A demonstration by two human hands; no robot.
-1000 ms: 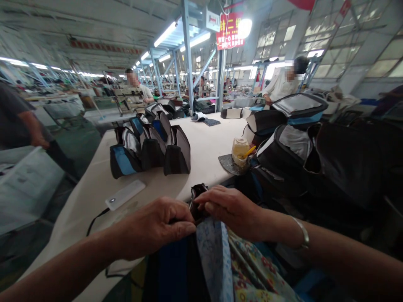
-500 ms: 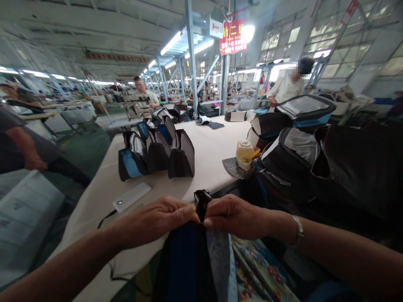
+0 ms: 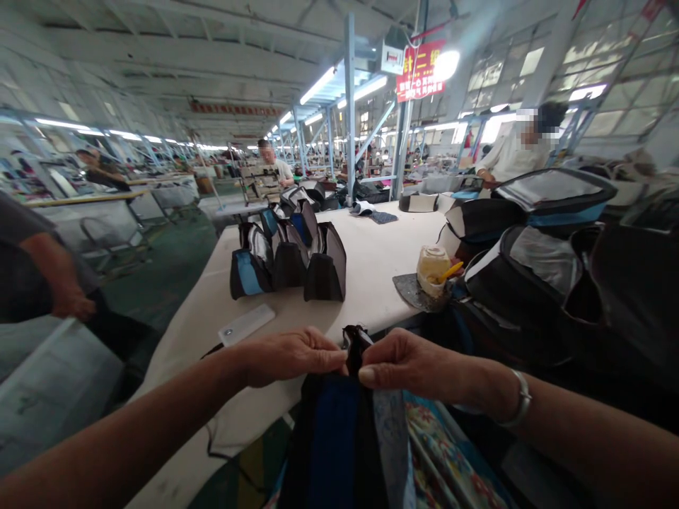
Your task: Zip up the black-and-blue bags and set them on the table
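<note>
My left hand (image 3: pixel 297 355) comes in from the left, its thumb and fingers pinched on the top edge of a sewn black-and-blue fabric piece (image 3: pixel 334 442). Facing it, my right hand (image 3: pixel 403 360), with a silver bangle at the wrist, pinches the same edge close by. Between the hands a dark, frayed end of the piece stands up. The blue-striped part hangs down toward my lap, over flowered cloth (image 3: pixel 450 452). My fingertips cover the exact spot they grip.
On the pale table (image 3: pixel 371 254) stand several black, grey and blue sewn bags (image 3: pixel 325 268). A white phone-like device (image 3: pixel 247 324) with a black cord lies left. Rightward are a glue-crusted jar (image 3: pixel 432 265) and piled bags (image 3: pixel 530 276). A co-worker's arm (image 3: pixel 58 276) is at far left.
The view has turned a little left, so the table and bags sit farther right. Both hands keep their pinch on the fabric, with a slightly wider gap between them.
</note>
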